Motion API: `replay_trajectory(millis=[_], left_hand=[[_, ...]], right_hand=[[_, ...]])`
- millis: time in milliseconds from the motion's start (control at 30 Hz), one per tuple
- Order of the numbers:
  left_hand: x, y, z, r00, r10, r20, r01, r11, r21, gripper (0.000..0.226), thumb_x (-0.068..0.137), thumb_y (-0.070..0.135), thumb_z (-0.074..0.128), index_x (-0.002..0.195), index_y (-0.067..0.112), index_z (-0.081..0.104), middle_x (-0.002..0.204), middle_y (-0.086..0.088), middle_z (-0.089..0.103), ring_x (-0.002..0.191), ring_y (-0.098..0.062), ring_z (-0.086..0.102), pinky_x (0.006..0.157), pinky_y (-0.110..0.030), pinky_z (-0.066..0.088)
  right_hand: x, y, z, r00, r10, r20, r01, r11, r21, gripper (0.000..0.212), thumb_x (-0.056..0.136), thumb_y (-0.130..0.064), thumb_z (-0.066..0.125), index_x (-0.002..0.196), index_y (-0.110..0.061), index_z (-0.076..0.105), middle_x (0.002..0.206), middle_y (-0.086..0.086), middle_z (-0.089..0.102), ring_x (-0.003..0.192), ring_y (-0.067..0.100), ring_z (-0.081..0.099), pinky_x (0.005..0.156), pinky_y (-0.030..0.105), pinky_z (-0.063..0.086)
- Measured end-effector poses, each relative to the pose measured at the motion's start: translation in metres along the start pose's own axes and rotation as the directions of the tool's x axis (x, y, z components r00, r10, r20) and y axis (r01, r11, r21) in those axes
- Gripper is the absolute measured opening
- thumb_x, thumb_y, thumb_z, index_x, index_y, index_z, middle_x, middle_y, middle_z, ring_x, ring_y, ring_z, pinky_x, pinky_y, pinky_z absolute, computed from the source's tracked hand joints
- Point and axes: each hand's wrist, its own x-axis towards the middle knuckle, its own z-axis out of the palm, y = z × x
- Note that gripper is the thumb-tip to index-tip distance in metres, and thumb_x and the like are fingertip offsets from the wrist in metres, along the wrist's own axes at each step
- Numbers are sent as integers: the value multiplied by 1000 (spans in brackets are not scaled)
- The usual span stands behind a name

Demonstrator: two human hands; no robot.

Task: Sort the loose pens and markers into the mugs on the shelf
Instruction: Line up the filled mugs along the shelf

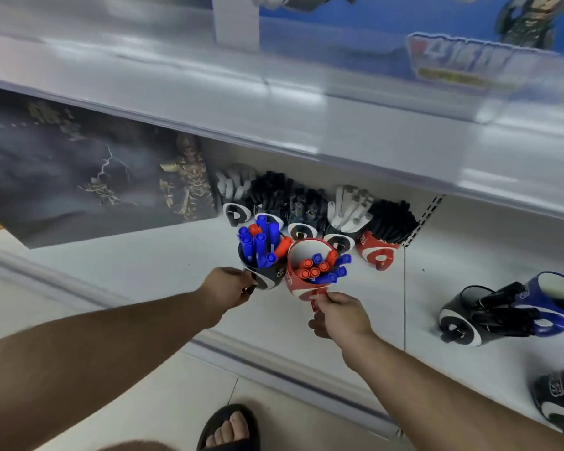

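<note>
So the person's got both arms stretched out over the white shelf [150, 265], one mug in each hand. The left hand [228, 289] has its fingers curled round the handle side of a black mug [269, 278] that's stuffed with mostly blue markers [258, 244] plus a couple of red ones, all standing upright. The right hand [341, 314] is pinching the handle of a red mug [295, 284], which is tipped toward the person so you can see straight into it: red markers [313, 270] and a few blue ones mixed together. The two mugs are just beside each other, about touching, near the middle of the shelf. Behind them, against the back edge, there's a row of mugs [336, 229] packed with black and white pens. Off toward the right edge, a black mug on its side [459, 323] lies next to a blue mug [547, 304], with black pens [502, 307] bunched between them. A dark poster [88, 177] leans at the back left. Sandalled foot [230, 428] on the floor below.
</note>
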Motion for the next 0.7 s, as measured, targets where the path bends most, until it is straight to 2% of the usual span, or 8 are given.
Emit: replay_trajectory(millis=[67, 133, 233, 300, 433, 700], left_hand=[[7, -11, -5, 1000, 8, -12, -8, 1000, 6, 42, 97, 10, 55, 59, 13, 75, 84, -13, 63, 74, -22, 54, 84, -33, 55], [17, -17, -10, 1000, 0, -26, 0, 1000, 5, 37, 96, 13, 56, 66, 12, 77, 90, -18, 67, 78, -22, 54, 93, -39, 52], [30, -22, -15, 998, 6, -63, -7, 1000, -2, 26, 96, 14, 56, 80, 5, 75, 92, -19, 68, 78, -22, 54, 94, -41, 52], [38, -24, -17, 996, 10, -87, -11, 1000, -17, 26, 96, 15, 56, 78, 6, 73, 87, -15, 65, 78, -23, 55, 92, -41, 52], [49, -24, -23, 991, -22, -130, 18, 999, -30, 23, 94, 16, 58, 77, 7, 71, 87, -14, 67, 77, -23, 59, 95, -41, 53], [68, -15, -20, 984, -1, -176, 1, 1000, -4, 28, 96, 25, 55, 75, 14, 69, 82, -9, 66, 77, -23, 58, 93, -44, 53]], right_hand=[[7, -1, 11, 1000, 12, 13, -12, 1000, 1, 25, 96, -23, 56, 79, -23, 74, 74, 9, 62, 70, 28, 72, 76, 43, 61], [14, -2, 21, 1000, 10, 29, -10, 1000, 3, 22, 96, -24, 57, 83, -24, 74, 76, 10, 64, 72, 28, 72, 75, 40, 62], [24, -2, 34, 999, 11, 43, -10, 1000, -8, 16, 95, -26, 59, 90, -23, 74, 83, 14, 69, 76, 28, 74, 75, 40, 62], [30, -1, 40, 999, 10, 46, -9, 1000, -19, 16, 95, -26, 59, 92, -23, 74, 84, 13, 69, 76, 27, 74, 75, 39, 62], [38, 2, 51, 999, 12, 52, -12, 1000, -19, 19, 96, -24, 58, 85, -27, 73, 86, 13, 70, 76, 27, 74, 77, 41, 61], [53, -2, 74, 999, 32, 41, -32, 999, 13, 13, 97, -23, 57, 92, -24, 69, 96, 16, 71, 80, 26, 74, 79, 42, 61]])
